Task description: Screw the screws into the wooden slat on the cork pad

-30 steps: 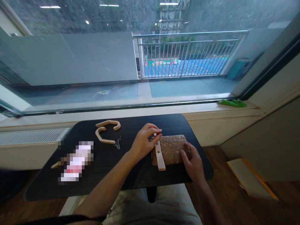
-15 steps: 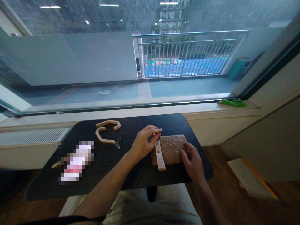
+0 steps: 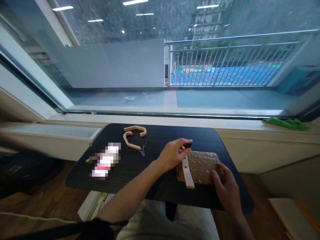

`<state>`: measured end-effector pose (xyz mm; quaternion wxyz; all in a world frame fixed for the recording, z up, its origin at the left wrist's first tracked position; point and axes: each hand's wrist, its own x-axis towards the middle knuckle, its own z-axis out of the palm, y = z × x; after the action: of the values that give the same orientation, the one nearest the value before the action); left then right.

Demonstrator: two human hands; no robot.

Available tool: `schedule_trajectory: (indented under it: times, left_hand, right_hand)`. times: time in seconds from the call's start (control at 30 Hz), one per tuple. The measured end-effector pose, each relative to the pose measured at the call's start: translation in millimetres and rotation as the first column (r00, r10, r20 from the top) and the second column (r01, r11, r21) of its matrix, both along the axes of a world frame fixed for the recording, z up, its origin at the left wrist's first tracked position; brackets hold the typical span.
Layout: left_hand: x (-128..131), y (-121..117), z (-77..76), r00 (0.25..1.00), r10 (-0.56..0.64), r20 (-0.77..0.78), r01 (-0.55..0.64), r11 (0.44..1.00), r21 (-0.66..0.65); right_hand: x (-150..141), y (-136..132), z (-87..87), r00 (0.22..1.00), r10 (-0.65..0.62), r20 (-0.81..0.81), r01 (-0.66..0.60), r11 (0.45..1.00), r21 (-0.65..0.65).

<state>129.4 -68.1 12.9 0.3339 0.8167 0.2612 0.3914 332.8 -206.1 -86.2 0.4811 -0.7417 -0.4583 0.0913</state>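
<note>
My left hand is closed in a pinch at the far end of a pale wooden strip with holes in it. A small dark piece shows between its thumb and fingers; its kind is unclear. The strip lies along the left part of a brown speckled block wrapped in clear plastic, its near end jutting past the block. Around the block's right side, my right hand is closed, thumb on the top face. Left of the hands lie two curved wooden hooks and several small screws.
Everything rests on a black table. A pixelated flat item lies on its left side, beside a thin wooden piece. A window sill runs behind, with a green cloth at right.
The head view has swung left, so the table and hands appear farther right. More of the dark piece shows in my left fingers. My right hand keeps its grip on the block.
</note>
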Motion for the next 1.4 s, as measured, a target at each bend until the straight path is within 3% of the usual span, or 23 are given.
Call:
schedule_trajectory:
  times: [0.13,0.2,0.27,0.43,0.57,0.67,0.8,0.83,0.93,1.03,1.1,1.17,1.4]
  left_hand:
    - [-8.6,11.2,1.6,0.973,0.119,0.200,-0.087,0.983,-0.161]
    - [-24.0,15.8,1.2,0.898,0.236,0.372,-0.111,0.938,-0.329]
    - [-47.9,16.2,-4.1,0.830,0.342,0.441,-0.108,0.874,-0.474]
    - [-125.5,-5.7,-38.8,0.717,0.617,0.325,-0.252,0.663,-0.705]
    - [-166.5,-29.2,-62.0,0.626,0.738,0.250,-0.324,0.539,-0.778]
    - [-171.9,-37.2,-68.0,0.659,0.721,0.217,-0.371,0.562,-0.740]
    - [-164.7,-36.6,-71.2,0.691,0.697,0.191,-0.424,0.605,-0.673]
    - [-163.4,-36.0,-72.1,0.688,0.699,0.195,-0.430,0.609,-0.667]
    - [-162.6,-35.8,-74.8,0.695,0.690,0.204,-0.422,0.620,-0.661]
    - [-163.0,-36.7,-75.8,0.718,0.669,0.192,-0.411,0.629,-0.660]
    - [-162.5,-36.8,-75.8,0.722,0.668,0.181,-0.420,0.630,-0.653]
    - [-161.5,-36.3,-75.9,0.710,0.680,0.181,-0.435,0.627,-0.647]
    - [-159.7,-32.9,-83.0,0.694,0.689,0.210,-0.401,0.611,-0.683]
  right_hand:
    - [2.0,-0.1,1.4,1.000,-0.020,-0.001,0.020,0.999,-0.032]
    - [2.4,-0.4,2.2,1.000,-0.025,-0.003,0.025,0.999,-0.043]
    - [3.8,-0.9,2.1,0.999,-0.031,-0.013,0.030,0.998,-0.063]
    - [15.2,-1.9,4.9,1.000,-0.024,0.004,0.024,0.992,-0.128]
    - [18.3,4.9,31.9,0.985,-0.030,0.168,0.037,0.998,-0.043]
    - [2.4,22.2,69.3,0.973,0.022,0.230,-0.027,0.999,0.018]
    - [-47.3,59.3,119.6,0.915,0.297,0.272,-0.293,0.954,-0.058]
    - [-62.9,69.4,129.3,0.877,0.391,0.281,-0.372,0.921,-0.120]
    - [-110.3,99.1,147.3,0.670,0.661,0.338,-0.581,0.750,-0.316]
    - [-150.1,128.8,148.4,0.426,0.820,0.383,-0.559,0.571,-0.601]
    - [-169.2,149.7,141.0,0.359,0.861,0.361,-0.456,0.499,-0.737]
    - [-182.0,170.6,129.9,0.368,0.868,0.335,-0.388,0.470,-0.793]
    - [-200.4,217.1,97.8,0.467,0.814,0.345,-0.237,0.491,-0.838]
